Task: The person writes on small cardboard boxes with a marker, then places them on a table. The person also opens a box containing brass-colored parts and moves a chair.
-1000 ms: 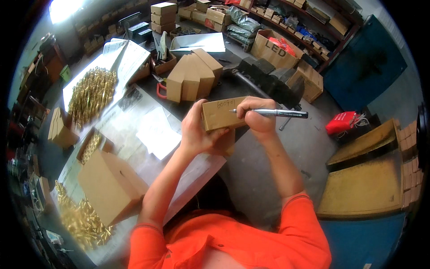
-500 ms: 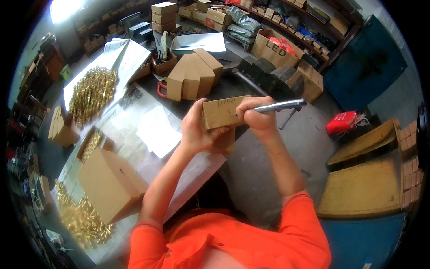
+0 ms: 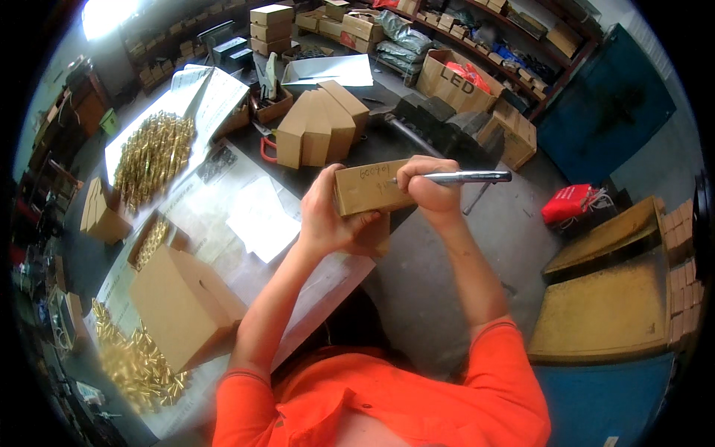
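My left hand [image 3: 326, 212] grips a small brown cardboard box [image 3: 370, 200] from its left side and underneath, holding it up past the table's edge. Pinched in my right hand [image 3: 430, 186] is a silver marker pen [image 3: 477, 176], its tip at the box's side, where dark handwriting shows. Behind the box a row of folded cardboard boxes [image 3: 316, 138] leans on the table, beside a red handle [image 3: 269, 149]. To the left, a larger cardboard box [image 3: 182, 302] lies on the paper-covered table, near an open box of brass parts [image 3: 152, 242].
A heap of loose brass pieces [image 3: 141, 372] lies at the near left, and a pile of long brass parts [image 3: 155, 158] farther back. A bench vise [image 3: 432, 123] stands beyond my right hand. On the right are a red bag [image 3: 570, 203] and yellowish panels [image 3: 603, 316].
The marker pen has swung to a flatter angle, and its tip has shifted on the box. More handwriting shows on the box. Both hands keep their hold.
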Demonstrator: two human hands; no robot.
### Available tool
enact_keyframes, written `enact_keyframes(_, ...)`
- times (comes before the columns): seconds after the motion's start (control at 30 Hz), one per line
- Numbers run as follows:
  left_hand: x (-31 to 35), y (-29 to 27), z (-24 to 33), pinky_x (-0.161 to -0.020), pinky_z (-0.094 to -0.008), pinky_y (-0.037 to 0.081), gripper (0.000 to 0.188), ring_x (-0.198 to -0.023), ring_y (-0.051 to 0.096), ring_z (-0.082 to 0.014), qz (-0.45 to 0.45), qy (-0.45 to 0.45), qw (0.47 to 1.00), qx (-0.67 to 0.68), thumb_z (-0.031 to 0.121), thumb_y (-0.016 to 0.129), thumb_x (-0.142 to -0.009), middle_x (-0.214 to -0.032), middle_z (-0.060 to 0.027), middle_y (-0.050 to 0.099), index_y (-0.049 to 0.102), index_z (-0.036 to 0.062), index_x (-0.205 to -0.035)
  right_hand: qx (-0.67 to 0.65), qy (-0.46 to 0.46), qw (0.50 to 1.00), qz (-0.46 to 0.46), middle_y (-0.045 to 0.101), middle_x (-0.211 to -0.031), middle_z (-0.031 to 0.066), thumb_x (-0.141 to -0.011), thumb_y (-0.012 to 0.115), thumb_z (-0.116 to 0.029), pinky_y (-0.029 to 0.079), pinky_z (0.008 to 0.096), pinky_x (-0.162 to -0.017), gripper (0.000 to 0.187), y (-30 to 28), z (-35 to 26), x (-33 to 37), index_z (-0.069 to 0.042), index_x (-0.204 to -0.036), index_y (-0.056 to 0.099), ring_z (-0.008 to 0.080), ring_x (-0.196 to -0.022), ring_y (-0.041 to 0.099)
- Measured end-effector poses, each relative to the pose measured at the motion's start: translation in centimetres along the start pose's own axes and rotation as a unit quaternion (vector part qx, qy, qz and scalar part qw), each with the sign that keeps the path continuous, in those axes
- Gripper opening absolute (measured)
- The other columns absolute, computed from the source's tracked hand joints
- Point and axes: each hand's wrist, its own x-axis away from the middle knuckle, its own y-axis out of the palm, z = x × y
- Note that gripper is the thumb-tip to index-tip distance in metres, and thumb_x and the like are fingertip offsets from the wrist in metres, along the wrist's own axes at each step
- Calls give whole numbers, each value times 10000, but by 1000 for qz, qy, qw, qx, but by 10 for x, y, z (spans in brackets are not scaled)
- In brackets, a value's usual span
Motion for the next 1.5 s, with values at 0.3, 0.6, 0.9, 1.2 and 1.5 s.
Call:
enact_keyframes(0.3,0,0,0,-781,-364,487,709,-906,603,-323,0,6,1000,7,263,850,-559,-969,-164,597,485,4,-1109,-22,2,1000,22,577,-599,70,-628,480,-14,414,229,-555,142,-5,4,4,55,-637,604,107,-572,518)
enact_keyframes(0.6,0,1,-3,-781,-363,487,716,-907,604,-325,3,9,1000,10,261,852,-560,-970,-169,597,483,0,-1115,4,0,1000,20,558,-580,49,-639,487,-46,404,235,-523,134,-5,3,2,31,-627,596,94,-545,506)
enact_keyframes(0.9,0,0,-3,-788,-364,486,730,-915,603,-324,0,5,1000,10,261,857,-548,-976,-168,596,482,7,-1121,-33,7,999,1,553,-577,48,-643,477,-47,405,230,-532,139,-9,4,2,29,-617,590,90,-549,503)
enact_keyframes(1.2,0,-1,0,-794,-367,486,720,-923,602,-320,-6,0,1000,1,219,858,-552,-979,-162,597,477,5,-1124,-44,12,999,-16,560,-584,40,-644,482,-75,404,233,-533,157,-10,5,2,42,-613,581,93,-548,496)
enact_keyframes(1.5,-1,2,-3,-793,-362,487,713,-925,600,-323,-7,-3,1000,9,220,855,-557,-980,-161,597,480,10,-1126,-91,49,994,28,517,-575,8,-691,530,-133,334,212,-482,189,-25,5,7,22,-597,583,65,-513,435)
